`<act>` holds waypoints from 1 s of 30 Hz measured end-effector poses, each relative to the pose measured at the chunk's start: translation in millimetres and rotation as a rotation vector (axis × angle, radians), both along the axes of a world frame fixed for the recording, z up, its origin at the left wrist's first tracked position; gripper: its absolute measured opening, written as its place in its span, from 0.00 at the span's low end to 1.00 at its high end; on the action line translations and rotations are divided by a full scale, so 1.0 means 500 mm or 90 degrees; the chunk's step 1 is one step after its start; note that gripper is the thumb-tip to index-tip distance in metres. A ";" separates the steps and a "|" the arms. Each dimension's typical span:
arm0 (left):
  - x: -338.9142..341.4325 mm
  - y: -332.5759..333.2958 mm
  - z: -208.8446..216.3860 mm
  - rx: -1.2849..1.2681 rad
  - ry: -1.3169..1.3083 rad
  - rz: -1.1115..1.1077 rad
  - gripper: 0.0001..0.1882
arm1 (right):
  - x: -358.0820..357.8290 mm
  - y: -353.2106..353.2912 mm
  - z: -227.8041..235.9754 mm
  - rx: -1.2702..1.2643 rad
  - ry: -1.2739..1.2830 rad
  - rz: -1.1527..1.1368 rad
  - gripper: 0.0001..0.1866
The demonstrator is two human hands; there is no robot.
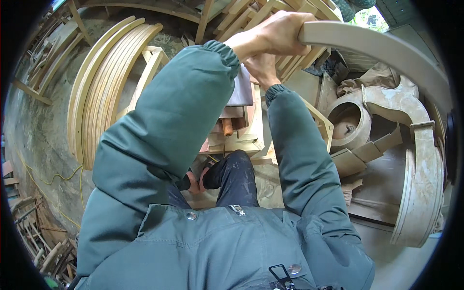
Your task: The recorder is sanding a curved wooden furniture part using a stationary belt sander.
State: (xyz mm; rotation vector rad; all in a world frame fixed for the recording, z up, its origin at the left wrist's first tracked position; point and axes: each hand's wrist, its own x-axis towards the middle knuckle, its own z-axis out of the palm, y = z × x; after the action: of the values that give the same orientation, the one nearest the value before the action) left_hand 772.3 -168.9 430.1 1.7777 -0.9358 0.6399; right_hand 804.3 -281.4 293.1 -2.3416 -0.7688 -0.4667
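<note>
My left hand reaches across to the upper middle, its fingers closed around the near end of a smooth, pale curved wooden piece. The piece arcs away to the right, down to the edge of the view. My right hand is just below and behind the left one, over the workbench; its fingers are mostly hidden, so I cannot tell what they hold. Below the hands, a greyish-purple flat covering lies on the wooden bench. An orange-brown rounded handle sticks out under it toward me.
Stacked curved wooden strips stand on the floor at left. To the right is a pale carved curved frame near a round hollow form. A yellow cord crosses the left floor. More wooden parts lie at the back.
</note>
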 end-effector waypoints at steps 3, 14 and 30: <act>0.018 -0.001 0.012 -0.043 0.036 -0.008 0.25 | -0.045 -0.009 0.017 -0.037 0.050 -0.087 0.19; 0.100 0.023 0.011 -0.250 0.407 -0.169 0.12 | -0.103 -0.039 0.068 -0.081 0.332 -0.132 0.27; 0.154 0.022 -0.185 -0.279 0.450 0.120 0.33 | -0.248 -0.043 -0.008 -0.191 0.281 -0.230 0.20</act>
State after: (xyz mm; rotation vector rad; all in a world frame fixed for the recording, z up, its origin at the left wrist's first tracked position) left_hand 849.3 -157.9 337.8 1.5250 -0.1301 0.2577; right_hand 680.1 -302.9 289.4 -2.7370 -0.2157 0.0351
